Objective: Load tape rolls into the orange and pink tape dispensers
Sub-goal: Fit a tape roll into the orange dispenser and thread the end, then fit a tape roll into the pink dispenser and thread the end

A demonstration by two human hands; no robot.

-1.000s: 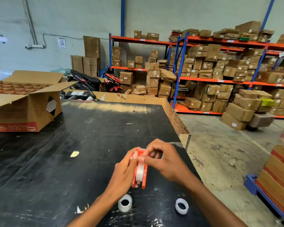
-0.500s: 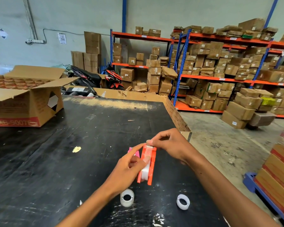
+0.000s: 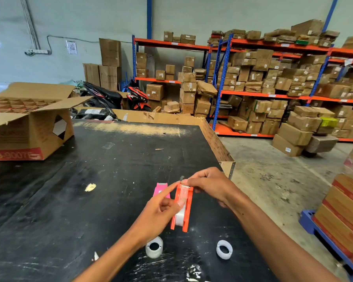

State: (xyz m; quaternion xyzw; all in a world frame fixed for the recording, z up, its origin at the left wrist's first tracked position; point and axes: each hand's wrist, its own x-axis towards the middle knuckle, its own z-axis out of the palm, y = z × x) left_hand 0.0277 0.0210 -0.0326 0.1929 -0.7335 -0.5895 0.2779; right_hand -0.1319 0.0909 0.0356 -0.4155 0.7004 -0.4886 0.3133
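Your right hand [image 3: 210,186] pinches the far, upper end of the orange tape dispenser [image 3: 182,208], its grip narrow, thumb and forefinger closed on the small metal cutter edge. Your left hand [image 3: 159,212] steadies the same dispenser from the side, forefinger stretched along the top toward the cutter and the remaining fingers curled against the orange wall; its grip is closed on the dispenser. The dispenser is a flat, rigid plastic frame of two parallel orange plates, standing on edge on the desk [image 3: 90,200]. Between the plates sits a translucent, whitish tape roll [image 3: 180,215], with a glossy strip of tape running up toward the cutter.

Just beside it, on your left and partly hidden by your left hand, stands the pink tape dispenser [image 3: 160,190], matte plastic with a pale cutter edge at its top.

Nearer to you, two short cylindrical rings lie apart on the desk: a clear tape roll [image 3: 154,246] below your left wrist, and a white plastic core [image 3: 224,249] to the right, tilted on its rim.

The desk surface is black, dull and scuffed, with white scratches, a pale scrap [image 3: 90,187] and a raised cardboard rim [image 3: 214,139]. At the far left rests an open corrugated carton [image 3: 29,127] with a cell divider inside.
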